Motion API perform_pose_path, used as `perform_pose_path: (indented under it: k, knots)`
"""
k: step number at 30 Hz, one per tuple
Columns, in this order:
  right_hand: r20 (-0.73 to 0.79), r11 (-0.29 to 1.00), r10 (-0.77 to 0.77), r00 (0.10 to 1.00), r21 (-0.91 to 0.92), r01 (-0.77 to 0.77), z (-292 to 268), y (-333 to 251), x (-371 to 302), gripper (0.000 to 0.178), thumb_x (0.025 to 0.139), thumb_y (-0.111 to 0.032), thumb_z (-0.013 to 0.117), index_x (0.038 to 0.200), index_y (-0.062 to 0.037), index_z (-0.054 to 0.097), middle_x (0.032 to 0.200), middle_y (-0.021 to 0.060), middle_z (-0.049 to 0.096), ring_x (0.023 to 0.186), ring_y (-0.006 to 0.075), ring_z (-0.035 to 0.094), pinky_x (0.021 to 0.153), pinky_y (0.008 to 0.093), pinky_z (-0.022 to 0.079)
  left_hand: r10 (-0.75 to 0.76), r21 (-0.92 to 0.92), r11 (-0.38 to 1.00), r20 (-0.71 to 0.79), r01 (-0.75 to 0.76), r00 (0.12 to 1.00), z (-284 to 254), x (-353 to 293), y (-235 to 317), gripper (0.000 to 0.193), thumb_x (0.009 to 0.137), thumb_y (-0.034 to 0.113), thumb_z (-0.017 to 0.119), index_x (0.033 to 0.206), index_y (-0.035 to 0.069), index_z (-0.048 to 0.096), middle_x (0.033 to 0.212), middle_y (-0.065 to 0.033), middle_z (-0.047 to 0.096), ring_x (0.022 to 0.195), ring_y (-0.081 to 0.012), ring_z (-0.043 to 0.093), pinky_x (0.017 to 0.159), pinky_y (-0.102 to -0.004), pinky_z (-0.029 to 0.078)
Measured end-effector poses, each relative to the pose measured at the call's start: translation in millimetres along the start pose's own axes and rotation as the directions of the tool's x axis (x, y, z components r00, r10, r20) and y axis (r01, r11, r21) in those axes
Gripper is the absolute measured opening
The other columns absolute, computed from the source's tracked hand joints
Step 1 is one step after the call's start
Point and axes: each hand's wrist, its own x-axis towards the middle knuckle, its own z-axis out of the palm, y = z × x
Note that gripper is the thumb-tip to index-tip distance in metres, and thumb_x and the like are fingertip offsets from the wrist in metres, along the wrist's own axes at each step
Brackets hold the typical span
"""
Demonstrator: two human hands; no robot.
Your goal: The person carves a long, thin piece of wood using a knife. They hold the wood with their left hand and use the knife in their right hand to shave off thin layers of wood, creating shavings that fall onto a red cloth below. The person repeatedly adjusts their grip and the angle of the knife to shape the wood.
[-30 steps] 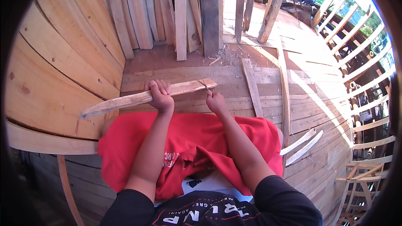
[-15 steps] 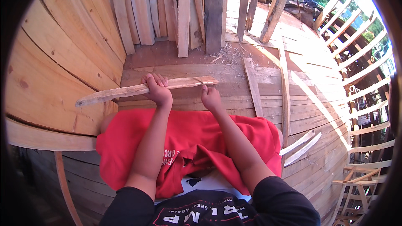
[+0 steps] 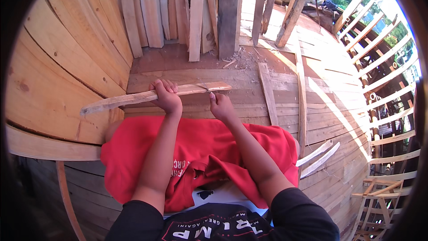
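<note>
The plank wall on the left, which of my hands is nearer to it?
Left. Your left hand grips the stick near its middle, to the right of the plank wall; your right hand is farther right, near the stick's far end.

plank wall (image 3: 67,67), left | plank floor (image 3: 321,120), sunlight streak (image 3: 337,114) | wooden ribs (image 3: 394,137), right

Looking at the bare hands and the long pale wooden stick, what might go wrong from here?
The thin dark strip across the long pale wooden stick, apparently held in the bare right hand, might slip toward the bare left hand; whether it is blade or cord is unclear. The stick's right end has no visible support, so the stick might twist.
</note>
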Motion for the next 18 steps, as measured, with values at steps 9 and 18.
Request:
perform_pose_path:
  k: [9,18]
  knots:
    - [-0.036,0.997,0.076,0.996,-0.016,-0.076,6,25,4,0.049,0.100,-0.037,0.044,0.083,0.0037,0.066,0.083,0.0326,0.063,0.086,0.0513,0.061,0.076,0.0557,0.048,-0.015,-0.044,0.999,0.028,0.016,1.000,1,-2,-3,0.031,0.095,0.008,0.045,0.067,0.012,0.032,0.048,0.0007,0.032,0.042,-0.0090,0.030,0.042,-0.0270,0.031]
    - [-0.066,0.992,0.122,0.990,-0.025,-0.124,3,22,10,0.053,0.100,-0.038,0.041,0.086,0.0066,0.067,0.085,0.0320,0.065,0.088,0.0503,0.062,0.079,0.0558,0.049,-0.015,-0.049,0.999,0.029,0.016,0.999,1,0,-3,0.031,0.096,0.007,0.044,0.068,0.012,0.032,0.049,0.0008,0.033,0.042,-0.0085,0.030,0.042,-0.0268,0.031]
